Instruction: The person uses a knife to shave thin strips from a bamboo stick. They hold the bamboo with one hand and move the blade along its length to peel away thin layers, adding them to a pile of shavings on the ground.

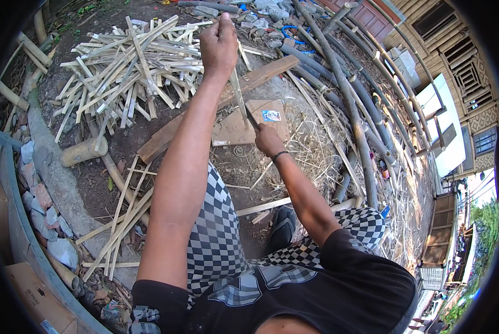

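Bamboo strip [238,96] slants down over brown board [225,132], 1 end in clenched L hand [219,45]; R hand [270,140] grips dark knife [252,120], blade nr strip's lower end. Stick pile [143,67] ahead, L.

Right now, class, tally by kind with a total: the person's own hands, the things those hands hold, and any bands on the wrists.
Hands: 2 (left hand, right hand)
Held pale strip: 1
Held dark-bladed tool: 1
Dark wristband: 1
Total: 5
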The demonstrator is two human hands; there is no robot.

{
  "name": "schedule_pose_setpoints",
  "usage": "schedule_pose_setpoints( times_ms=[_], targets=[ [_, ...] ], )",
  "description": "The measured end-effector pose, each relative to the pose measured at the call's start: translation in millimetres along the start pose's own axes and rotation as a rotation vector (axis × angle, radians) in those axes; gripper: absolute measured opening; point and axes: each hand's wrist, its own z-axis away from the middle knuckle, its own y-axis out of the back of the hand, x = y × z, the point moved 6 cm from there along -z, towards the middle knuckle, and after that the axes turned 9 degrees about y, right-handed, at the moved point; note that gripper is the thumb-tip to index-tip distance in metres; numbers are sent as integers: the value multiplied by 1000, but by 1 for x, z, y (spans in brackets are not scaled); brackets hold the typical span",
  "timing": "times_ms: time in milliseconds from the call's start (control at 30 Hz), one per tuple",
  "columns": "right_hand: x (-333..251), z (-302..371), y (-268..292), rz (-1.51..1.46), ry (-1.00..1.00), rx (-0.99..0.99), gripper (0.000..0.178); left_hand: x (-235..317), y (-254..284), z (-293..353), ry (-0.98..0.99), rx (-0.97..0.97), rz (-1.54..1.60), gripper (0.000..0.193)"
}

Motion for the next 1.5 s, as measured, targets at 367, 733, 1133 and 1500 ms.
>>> schedule_pose_setpoints(
  times_ms=[367,733,1133,1500],
  targets=[
    [47,54,-82,-55,-175,116,29,-6,4,1,173,9,65,43],
    [-73,25,62,-357,139,279,21,1,0,3,-1,170,-40,48],
    [-106,23,63,-327,-7,228,21,12,14,13,-117,382,-256,51],
    [-88,17,42,-268,-191,231,19,9,-1,9,11,222,-97,43]
  ],
)
